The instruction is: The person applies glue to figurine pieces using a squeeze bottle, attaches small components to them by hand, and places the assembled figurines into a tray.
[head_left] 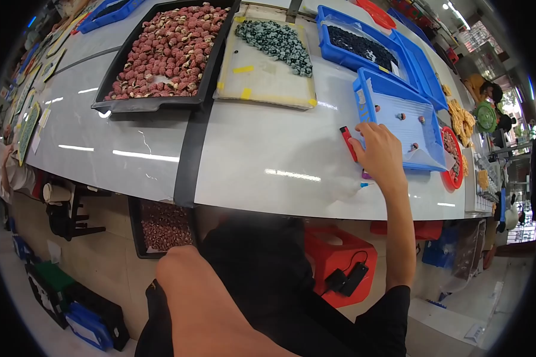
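Left arm point(202, 297) hung low under the table edge, bent at the elbow; hand itself out of sight, so grip can't be told. Just beyond the elbow, below the tabletop, sat a dark tray point(161, 226) of knobbly reddish-brown nuts.

Up on the glossy pale-grey table point(250, 160), far left of the right hand, a black rectangular tray point(155, 102) was heaped with rough, wrinkled pink-red nuts. Next to it, a flat cream board point(262, 80) with yellow tape patches carried a pile of small rounded dark-green beads point(277, 38). Further right and beyond the hand, a blue plastic bin point(333, 53) held tiny black beads.

Right hand point(380, 152) was stretched forward, palm down, fingers loosely curled, resting at the near left corner of a shallow blue plastic tray point(399, 128) with a few scattered round reddish beads inside. A thin red stick-shaped tool point(348, 143) lay touching the hand's left side; whether the fingers pinched it can't be told. Right of the tray, a red round dish point(455, 178) showed at its edge.
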Tool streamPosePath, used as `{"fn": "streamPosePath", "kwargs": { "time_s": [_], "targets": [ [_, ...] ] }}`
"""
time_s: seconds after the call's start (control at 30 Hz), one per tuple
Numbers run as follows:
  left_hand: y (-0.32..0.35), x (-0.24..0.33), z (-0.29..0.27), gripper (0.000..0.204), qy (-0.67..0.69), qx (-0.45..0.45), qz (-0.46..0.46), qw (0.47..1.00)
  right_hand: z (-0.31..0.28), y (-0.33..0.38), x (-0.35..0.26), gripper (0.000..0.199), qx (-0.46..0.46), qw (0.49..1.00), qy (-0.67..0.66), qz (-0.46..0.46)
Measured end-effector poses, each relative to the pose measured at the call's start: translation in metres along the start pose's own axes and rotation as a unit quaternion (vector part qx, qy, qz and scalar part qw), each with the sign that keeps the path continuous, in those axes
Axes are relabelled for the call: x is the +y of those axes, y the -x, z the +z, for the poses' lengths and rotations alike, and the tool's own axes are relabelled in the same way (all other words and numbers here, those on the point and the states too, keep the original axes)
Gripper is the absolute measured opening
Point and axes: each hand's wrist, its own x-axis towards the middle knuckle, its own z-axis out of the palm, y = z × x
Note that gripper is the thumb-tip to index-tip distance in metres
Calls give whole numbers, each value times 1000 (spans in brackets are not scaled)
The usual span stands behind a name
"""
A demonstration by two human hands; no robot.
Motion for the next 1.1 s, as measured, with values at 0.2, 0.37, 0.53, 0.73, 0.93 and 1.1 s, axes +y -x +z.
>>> {"fn": "streamPosePath", "kwargs": {
  "time_s": [0.2,0.37,0.53,0.73,0.93,1.1],
  "targets": [
    [4,3,-7,26,-19,9,14,1000,2,-19,-2,28,-173,980,97,16],
    [7,5,-9,25,-15,10,18,1000,19,-23,6,22,-161,981,110,-14],
    [8,3,-9,25,-7,7,26,1000,17,-22,10,9,-140,983,99,-64],
    [8,-4,-7,24,9,5,33,999,2,-12,2,13,-76,997,26,14],
    [9,-12,-4,23,27,-3,24,999,-27,29,3,13,-19,981,-160,112],
    [10,-23,2,22,41,-8,12,999,-47,80,-3,8,58,941,-291,163]
  ]
}}
